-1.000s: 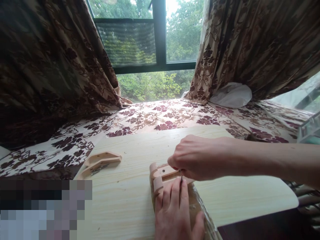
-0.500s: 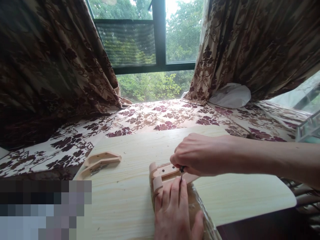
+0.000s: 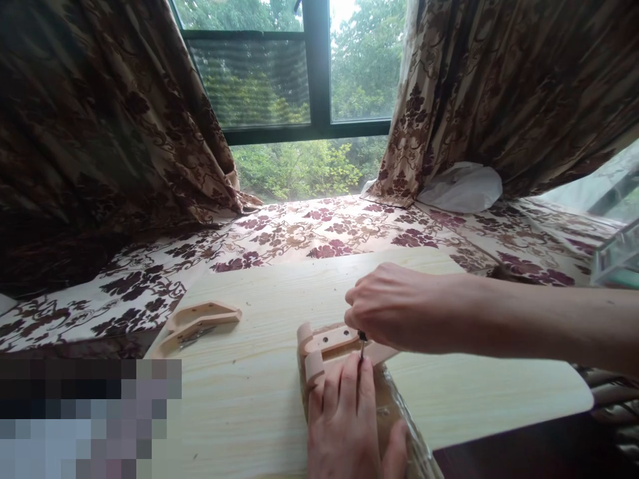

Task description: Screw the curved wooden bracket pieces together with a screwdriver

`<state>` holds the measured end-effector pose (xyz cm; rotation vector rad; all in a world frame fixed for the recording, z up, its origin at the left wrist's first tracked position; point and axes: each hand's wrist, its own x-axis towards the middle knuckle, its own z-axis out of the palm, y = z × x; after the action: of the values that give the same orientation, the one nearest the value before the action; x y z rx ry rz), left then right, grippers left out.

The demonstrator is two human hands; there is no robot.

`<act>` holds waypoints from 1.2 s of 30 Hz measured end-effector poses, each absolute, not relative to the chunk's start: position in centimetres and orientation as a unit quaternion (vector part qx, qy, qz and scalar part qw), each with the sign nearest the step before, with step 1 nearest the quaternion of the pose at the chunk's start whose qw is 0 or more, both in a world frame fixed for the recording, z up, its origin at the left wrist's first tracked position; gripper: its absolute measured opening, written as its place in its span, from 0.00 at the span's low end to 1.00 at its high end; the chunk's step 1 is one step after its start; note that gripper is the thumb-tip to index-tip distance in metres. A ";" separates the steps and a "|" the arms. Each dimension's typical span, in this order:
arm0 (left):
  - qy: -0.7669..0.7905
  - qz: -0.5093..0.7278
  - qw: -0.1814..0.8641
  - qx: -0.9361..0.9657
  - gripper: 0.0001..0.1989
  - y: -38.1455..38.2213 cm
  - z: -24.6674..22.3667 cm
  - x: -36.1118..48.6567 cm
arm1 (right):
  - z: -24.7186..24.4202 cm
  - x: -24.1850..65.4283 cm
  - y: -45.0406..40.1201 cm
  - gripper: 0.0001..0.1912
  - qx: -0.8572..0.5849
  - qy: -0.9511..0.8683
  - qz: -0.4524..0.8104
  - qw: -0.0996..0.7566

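Wooden bracket [image 3: 327, 342] sits lower centre on the desk [image 3: 259, 399]; my left hand [image 3: 344, 426] presses flat, right hand [image 3: 387, 313] pinches a small screwdriver [image 3: 362, 344]. A tilted tip could slip, gouging wood.

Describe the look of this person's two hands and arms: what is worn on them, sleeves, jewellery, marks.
Both are bare. The right hand and its long forearm show no sleeve, glove, watch or ring. The left hand also has no glove or ring; its wrist is cut off by the picture's lower edge. No markings show.
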<state>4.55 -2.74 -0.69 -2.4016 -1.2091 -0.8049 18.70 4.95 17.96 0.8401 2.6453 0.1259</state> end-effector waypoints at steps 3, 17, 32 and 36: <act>-0.423 -0.283 0.170 -0.844 0.34 -2.6 -0.7 4.5 | 17.7 19.0 5.3 0.07 0.291 0.941 0.035 0.170; -0.423 -0.281 0.163 -0.846 0.33 -2.8 -0.5 4.5 | 17.3 19.1 5.1 0.05 0.294 0.942 0.028 0.162; -0.448 -0.311 0.126 -0.829 0.31 -3.1 -0.8 5.0 | 17.5 20.0 5.2 0.07 0.315 0.935 0.018 0.165; -0.426 -0.282 0.157 -0.845 0.33 -2.9 -0.7 4.6 | 17.2 19.9 5.5 0.07 0.313 0.940 0.022 0.137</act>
<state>4.63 -2.90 -0.69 -2.4180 -1.2190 -0.8079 19.86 5.54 17.23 0.9060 2.7194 0.0629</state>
